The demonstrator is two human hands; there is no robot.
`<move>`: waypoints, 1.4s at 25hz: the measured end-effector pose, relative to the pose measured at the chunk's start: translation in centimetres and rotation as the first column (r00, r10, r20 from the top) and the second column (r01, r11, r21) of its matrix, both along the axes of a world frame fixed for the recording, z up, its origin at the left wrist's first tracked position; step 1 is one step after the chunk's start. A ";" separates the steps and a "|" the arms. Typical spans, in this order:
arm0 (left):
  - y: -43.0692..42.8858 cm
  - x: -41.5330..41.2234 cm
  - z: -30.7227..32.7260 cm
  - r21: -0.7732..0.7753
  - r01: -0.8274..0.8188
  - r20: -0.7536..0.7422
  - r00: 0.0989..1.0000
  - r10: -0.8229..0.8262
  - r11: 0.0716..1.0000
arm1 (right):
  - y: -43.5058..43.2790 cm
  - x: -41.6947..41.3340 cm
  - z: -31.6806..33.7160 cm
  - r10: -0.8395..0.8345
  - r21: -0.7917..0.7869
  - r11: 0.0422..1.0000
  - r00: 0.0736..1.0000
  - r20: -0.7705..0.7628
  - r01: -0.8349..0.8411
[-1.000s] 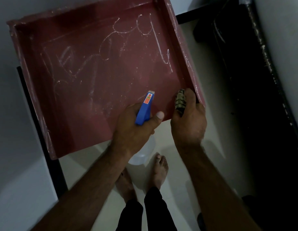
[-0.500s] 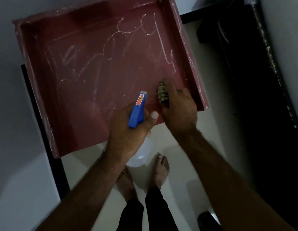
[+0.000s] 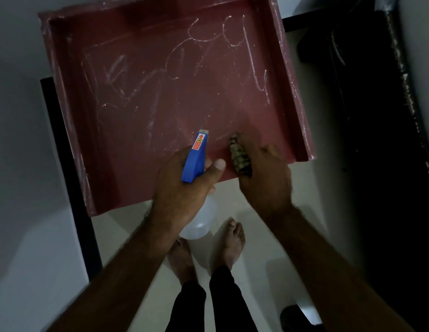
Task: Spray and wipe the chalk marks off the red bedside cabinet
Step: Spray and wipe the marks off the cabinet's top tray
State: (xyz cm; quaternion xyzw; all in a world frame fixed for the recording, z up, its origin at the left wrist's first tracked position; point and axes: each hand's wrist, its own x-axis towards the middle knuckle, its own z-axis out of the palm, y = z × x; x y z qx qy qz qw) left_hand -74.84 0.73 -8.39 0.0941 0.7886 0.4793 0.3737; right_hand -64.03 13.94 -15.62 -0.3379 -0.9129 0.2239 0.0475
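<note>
Your left hand (image 3: 182, 188) grips the spray bottle (image 3: 195, 159) at frame centre, your right hand (image 3: 263, 173) clenches a cloth (image 3: 240, 154) at the near edge of the red bedside cabinet (image 3: 136, 152), chalk marks (image 3: 232, 34) across the upper frame, so the risk is that wiping before spraying would likely just smear chalk, or spray hits your right knuckles.

Lighting: dim throughout, with the right side in deep shadow.

Floor (image 3: 263, 212): pale cream, smooth, with a slight sheen.

Left wall (image 3: 17, 140): plain light grey, unmarked.

A narrow black strip (image 3: 72, 188) runs along that wall down to the floor; what it belongs to cannot be determined.

Far wall (image 3: 316, 6): pale, with a black skirting band (image 3: 292, 21) at its base.

Right side: a large black piece of furniture (image 3: 376, 140), its long edge scuffed with whitish marks; type not discernible.

Lower right: a dark rounded object (image 3: 292, 315) rests on the floor, unidentified.
</note>
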 end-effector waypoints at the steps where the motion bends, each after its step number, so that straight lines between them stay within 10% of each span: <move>1: -0.1 0.0 0.0 -0.003 -0.006 0.003 1.000 0.006 1.000 | -0.4 0.2 -0.1 0.081 0.027 0.996 0.997 -0.012 -0.081; 20: 2.5 -1.0 0.7 -0.092 0.068 -0.004 0.998 -0.069 0.993 | 1.3 -0.6 0.5 -0.342 -0.049 0.938 0.939 0.021 0.343; 35: 4.5 -1.0 2.0 -0.092 0.167 0.001 0.986 -0.167 0.982 | 1.2 1.4 -1.6 -0.131 0.067 0.988 0.982 -0.137 0.141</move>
